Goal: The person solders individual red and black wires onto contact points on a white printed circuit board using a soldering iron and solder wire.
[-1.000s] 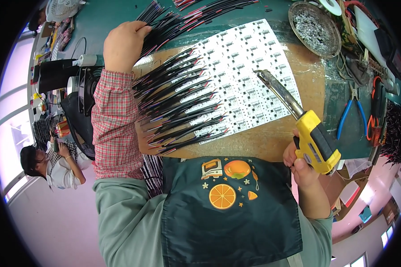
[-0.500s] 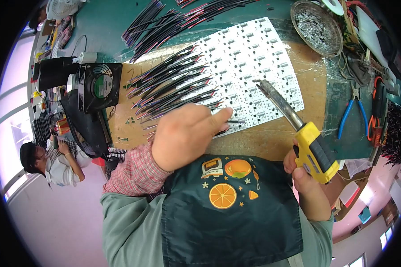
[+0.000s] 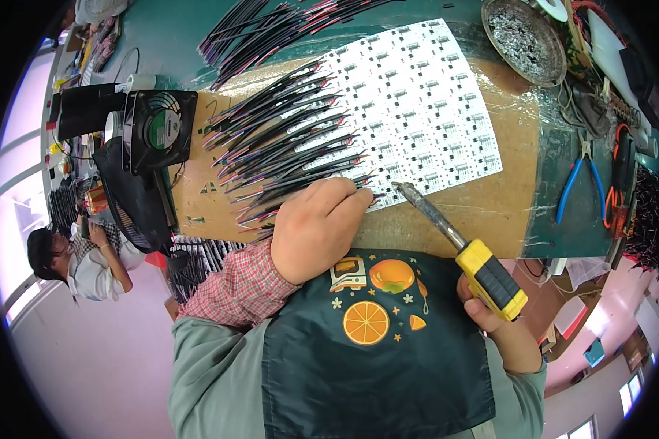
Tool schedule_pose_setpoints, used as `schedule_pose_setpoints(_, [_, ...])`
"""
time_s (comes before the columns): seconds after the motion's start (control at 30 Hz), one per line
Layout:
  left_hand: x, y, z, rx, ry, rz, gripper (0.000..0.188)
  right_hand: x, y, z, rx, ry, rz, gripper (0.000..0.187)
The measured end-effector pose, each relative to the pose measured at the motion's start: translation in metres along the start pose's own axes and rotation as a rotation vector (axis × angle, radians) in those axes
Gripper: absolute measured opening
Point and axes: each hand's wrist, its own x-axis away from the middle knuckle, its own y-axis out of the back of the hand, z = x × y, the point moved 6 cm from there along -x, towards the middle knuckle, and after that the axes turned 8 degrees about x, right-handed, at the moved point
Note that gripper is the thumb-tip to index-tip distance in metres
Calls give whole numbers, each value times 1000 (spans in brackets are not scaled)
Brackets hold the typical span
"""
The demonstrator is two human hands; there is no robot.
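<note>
A white circuit board panel with rows of small black parts lies before me. Thin black, red and purple wires run in rows off its left side. At the panel's near edge, my left hand is closed with its fingertips pinched on a wire, whose end shows just past them. My right hand grips a yellow and black soldering iron from below. The iron's dark tip is over the near edge of the panel, a short way right of my left fingertips; whether it touches cannot be seen.
A small black fan stands at the left. Loose wires lie at the back. A round dish of metal scraps is at the far right, with blue-handled pliers nearer. Another person sits at far left.
The soldering iron has come down and left, its tip now close to my left fingertips. My left hand has shifted slightly right and its fingers are drawn in more.
</note>
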Motion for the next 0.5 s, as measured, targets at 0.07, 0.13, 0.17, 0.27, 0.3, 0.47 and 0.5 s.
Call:
schedule_pose_setpoints(0.07, [1, -1, 1, 14, -16, -30, 22, -4, 2, 7, -14, 52, -20, 38])
schedule_pose_setpoints(0.13, [3, -4, 3, -10, -32, 0, 23, 0, 0, 2, -12, 39, -27, 43])
schedule_pose_setpoints(0.17, [4, -4, 3, -9, -31, -1, 23, 1, -1, -1, -10, 27, -33, 49])
schedule_pose_setpoints(0.27, [4, -5, 4, -6, -33, 2, 22, -1, -1, 0, 23, 12, -13, 49])
schedule_pose_setpoints(0.3, [4, -5, 3, -8, -21, -2, 22, -1, -2, 0, 23, 12, -12, 49])
schedule_pose_setpoints(0.47, [2, -3, 1, 13, 25, -1, 20, -1, -3, -2, -94, 17, -88, 45])
schedule_pose_setpoints(0.5, [1, -3, 1, 9, 27, 1, 19, -1, -3, -2, -94, 16, -88, 45])
